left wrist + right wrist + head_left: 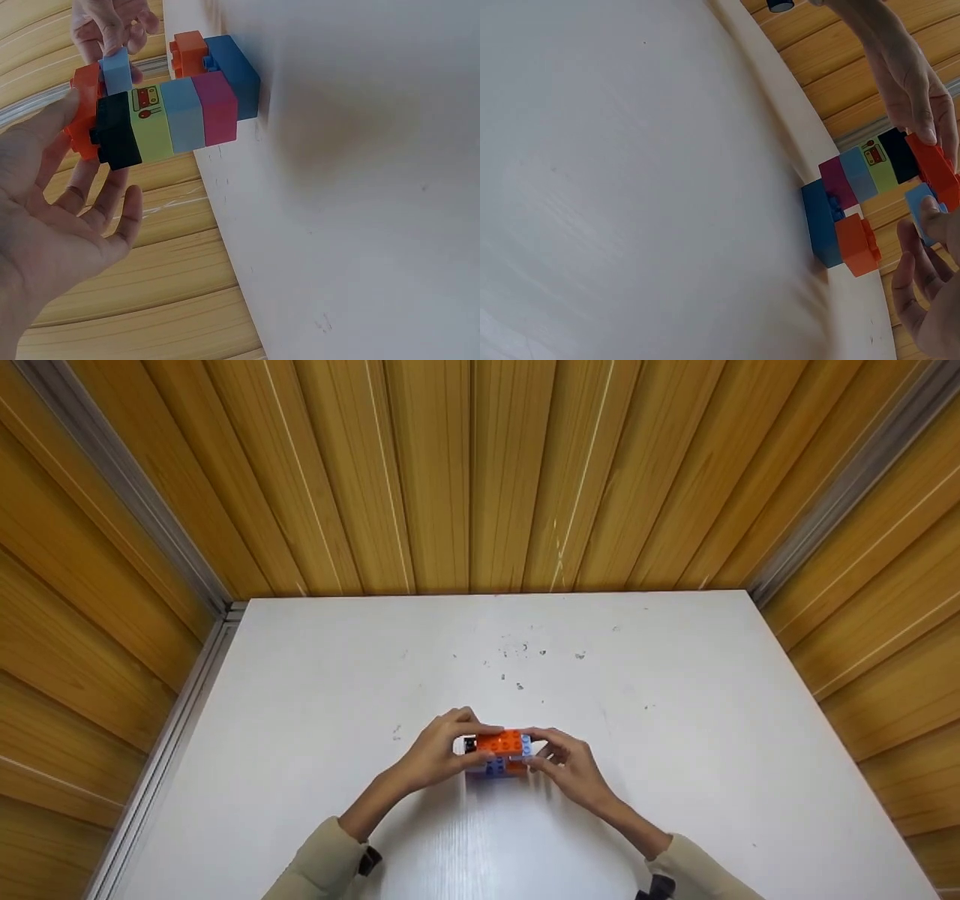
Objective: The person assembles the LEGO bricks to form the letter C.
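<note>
A tower of toy building bricks stands on the white table. Its blue base brick [232, 75] carries a low orange brick [857, 244] at one end and a column at the other: magenta [215, 109], light blue, yellow-green with a printed picture [150, 120], then black [118, 129]. Across the top lies a long orange brick [504, 742], which my left hand [439, 750] pinches between thumb and forefinger. With thumb and fingers, my right hand [570, 769] pinches a small light blue brick [922, 210] at that orange brick's right end, jutting past it. Whether they are joined, I cannot tell.
The white table [300, 682] extends around the tower, with small dark scuff marks beyond it. Wood-patterned panels [435, 472] rise behind and at both sides. A metal rail [180, 750] runs along the table's left edge.
</note>
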`<control>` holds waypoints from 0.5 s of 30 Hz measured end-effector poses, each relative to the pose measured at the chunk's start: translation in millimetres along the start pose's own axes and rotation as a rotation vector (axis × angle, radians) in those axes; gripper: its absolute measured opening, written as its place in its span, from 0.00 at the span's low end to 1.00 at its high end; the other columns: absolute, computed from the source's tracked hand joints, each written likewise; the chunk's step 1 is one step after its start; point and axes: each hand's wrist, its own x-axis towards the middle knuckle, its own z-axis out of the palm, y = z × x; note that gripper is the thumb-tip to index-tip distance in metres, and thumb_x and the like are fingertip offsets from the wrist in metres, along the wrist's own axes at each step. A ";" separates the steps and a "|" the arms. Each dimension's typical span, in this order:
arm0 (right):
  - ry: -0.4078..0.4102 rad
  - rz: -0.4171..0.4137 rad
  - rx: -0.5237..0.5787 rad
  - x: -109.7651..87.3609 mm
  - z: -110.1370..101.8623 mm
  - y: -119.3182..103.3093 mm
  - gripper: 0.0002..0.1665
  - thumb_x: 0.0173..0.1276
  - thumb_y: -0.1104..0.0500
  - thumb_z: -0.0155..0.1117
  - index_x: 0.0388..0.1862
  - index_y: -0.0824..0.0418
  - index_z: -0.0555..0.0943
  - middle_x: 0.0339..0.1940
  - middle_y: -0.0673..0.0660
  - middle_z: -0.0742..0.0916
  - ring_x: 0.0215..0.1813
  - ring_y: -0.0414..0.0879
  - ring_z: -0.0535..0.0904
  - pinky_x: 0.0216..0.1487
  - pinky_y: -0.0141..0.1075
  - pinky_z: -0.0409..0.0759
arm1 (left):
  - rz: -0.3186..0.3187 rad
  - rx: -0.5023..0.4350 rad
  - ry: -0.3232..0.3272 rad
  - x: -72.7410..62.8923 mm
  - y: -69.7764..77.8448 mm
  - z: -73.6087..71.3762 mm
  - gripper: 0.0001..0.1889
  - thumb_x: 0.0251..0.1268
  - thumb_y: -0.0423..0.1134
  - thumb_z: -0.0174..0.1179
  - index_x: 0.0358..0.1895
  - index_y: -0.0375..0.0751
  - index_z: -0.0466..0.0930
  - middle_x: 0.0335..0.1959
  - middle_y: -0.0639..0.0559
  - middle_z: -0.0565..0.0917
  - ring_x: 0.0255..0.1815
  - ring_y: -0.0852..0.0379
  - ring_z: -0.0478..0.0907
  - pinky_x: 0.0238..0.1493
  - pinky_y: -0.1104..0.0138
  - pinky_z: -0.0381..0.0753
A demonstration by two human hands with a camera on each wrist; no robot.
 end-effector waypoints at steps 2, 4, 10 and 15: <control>-0.007 0.005 0.011 -0.5 0.2 0.3 0.23 0.68 0.66 0.69 0.61 0.69 0.80 0.44 0.68 0.87 0.32 0.58 0.86 0.31 0.33 0.83 | 0.000 -0.003 0.000 -0.2 0.2 -0.5 0.20 0.65 0.44 0.70 0.59 0.50 0.86 0.39 0.52 0.81 0.43 0.44 0.76 0.42 0.68 0.68; -0.013 0.014 0.019 -0.9 0.5 0.7 0.23 0.68 0.66 0.69 0.62 0.70 0.80 0.43 0.69 0.86 0.32 0.58 0.85 0.31 0.35 0.83 | 0.001 -0.005 0.000 -0.2 -0.1 -0.8 0.20 0.64 0.44 0.71 0.59 0.50 0.86 0.39 0.52 0.80 0.42 0.44 0.76 0.42 0.68 0.67; 0.003 0.021 0.026 -2.0 2.1 3.1 0.23 0.69 0.68 0.67 0.62 0.71 0.79 0.46 0.69 0.85 0.32 0.55 0.85 0.32 0.36 0.83 | -0.006 -0.008 -0.004 1.0 0.7 -1.4 0.20 0.64 0.42 0.71 0.59 0.49 0.87 0.38 0.52 0.81 0.41 0.47 0.75 0.42 0.68 0.68; 0.022 -0.010 0.037 -3.0 5.0 6.8 0.23 0.70 0.68 0.66 0.62 0.72 0.79 0.41 0.69 0.84 0.32 0.57 0.84 0.31 0.36 0.83 | -0.007 0.001 -0.004 2.3 0.9 -1.6 0.20 0.63 0.42 0.72 0.59 0.49 0.87 0.37 0.53 0.81 0.39 0.48 0.74 0.41 0.68 0.67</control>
